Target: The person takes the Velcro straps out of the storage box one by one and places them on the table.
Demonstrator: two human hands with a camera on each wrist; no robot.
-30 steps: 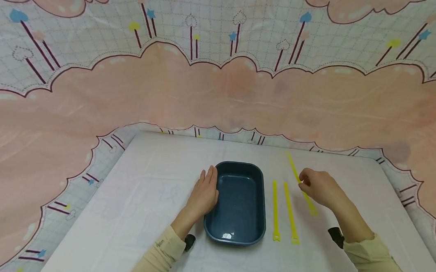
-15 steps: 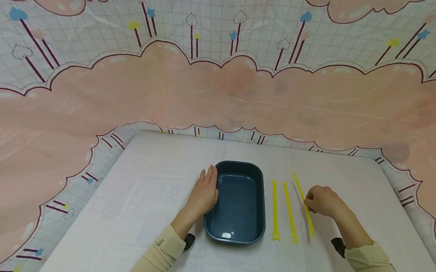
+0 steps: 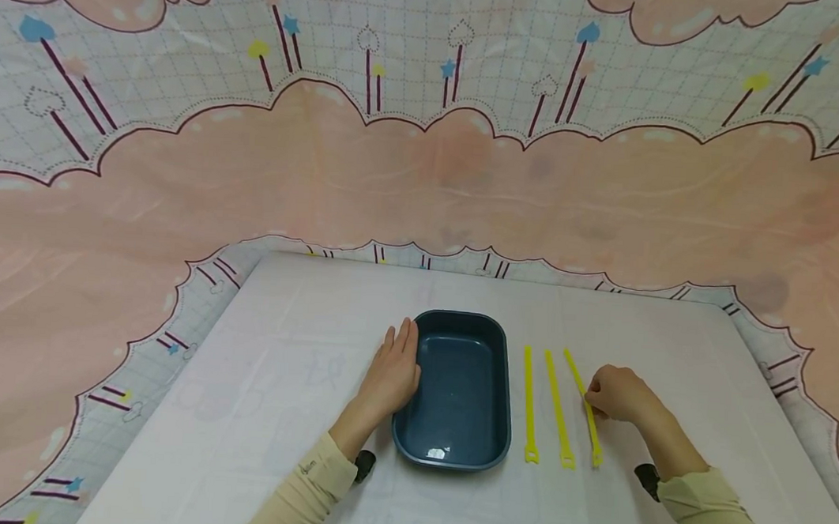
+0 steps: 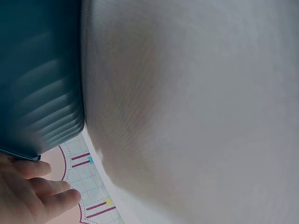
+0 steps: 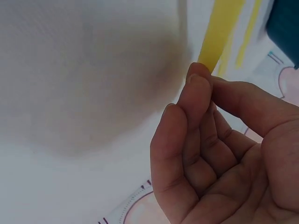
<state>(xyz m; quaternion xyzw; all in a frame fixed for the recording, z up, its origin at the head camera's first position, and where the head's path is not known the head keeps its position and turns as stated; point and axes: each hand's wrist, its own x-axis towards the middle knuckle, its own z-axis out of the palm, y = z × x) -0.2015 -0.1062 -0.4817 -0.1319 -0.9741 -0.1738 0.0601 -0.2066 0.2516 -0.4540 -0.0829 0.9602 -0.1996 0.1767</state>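
In the head view, a deep blue rectangular dish (image 3: 459,391) with rounded corners stands on the white table. My left hand (image 3: 390,375) rests against its left side with the fingers extended; in the left wrist view, those fingers (image 4: 60,203) lie beside the dish's rim. My right hand (image 3: 619,395) pinches a yellow cable strap (image 3: 574,370) between thumb and fingertips near its middle. That strap slants, its slotted end toward me. The right wrist view has the pinched strap (image 5: 219,35) running up from the fingertips. Left of it lie two more yellow cable straps (image 3: 529,402) (image 3: 558,404).
The white table (image 3: 276,413) spreads around the dish on all sides. Behind it hangs a patterned cloth (image 3: 424,183) with pink cloud shapes. Each wrist carries a small black device, one (image 3: 364,466) at the left cuff, another (image 3: 647,481) at the right.
My right hand has brought the strap toward me and lowered it, and it now lies closer in line with the other two. The left hand and dish have stayed put.
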